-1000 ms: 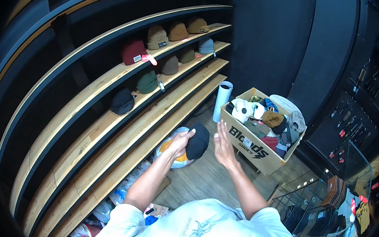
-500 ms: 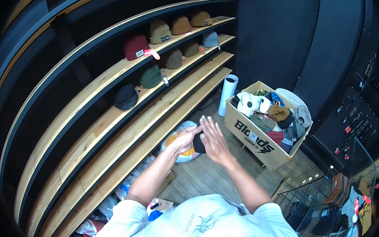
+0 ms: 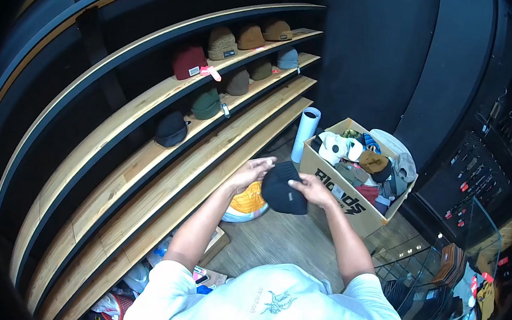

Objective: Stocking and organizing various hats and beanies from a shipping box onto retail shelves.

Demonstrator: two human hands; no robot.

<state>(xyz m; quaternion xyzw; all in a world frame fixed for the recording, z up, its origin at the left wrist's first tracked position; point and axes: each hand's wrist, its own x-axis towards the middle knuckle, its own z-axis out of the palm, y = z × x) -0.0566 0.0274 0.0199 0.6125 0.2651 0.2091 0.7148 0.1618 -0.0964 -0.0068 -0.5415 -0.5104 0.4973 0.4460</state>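
Observation:
A black knit beanie (image 3: 284,189) hangs in front of me, its cuff toward the lower right with a small label on it. My right hand (image 3: 315,190) grips its right side, thumb on top and the other fingers hidden behind. Close at the beanie's left edge is my left hand (image 3: 253,175), its fingers stretched out; whether they touch the fabric is hard to see. On the curved wooden shelves to the left sit several beanies, among them a dark blue one (image 3: 171,129), a green one (image 3: 205,104) and a maroon one (image 3: 189,62).
A cardboard box (image 3: 348,204) full of caps and beanies stands at the right, beside an upright white roll (image 3: 306,135). On the floor under my hands lies a white and orange bundle (image 3: 246,202). A glass display case (image 3: 439,277) is at the lower right.
My hands, pressed together over the beanie before, have come apart. The beanie now shows broadly, held by my right hand, which has moved right. The view has shifted slightly.

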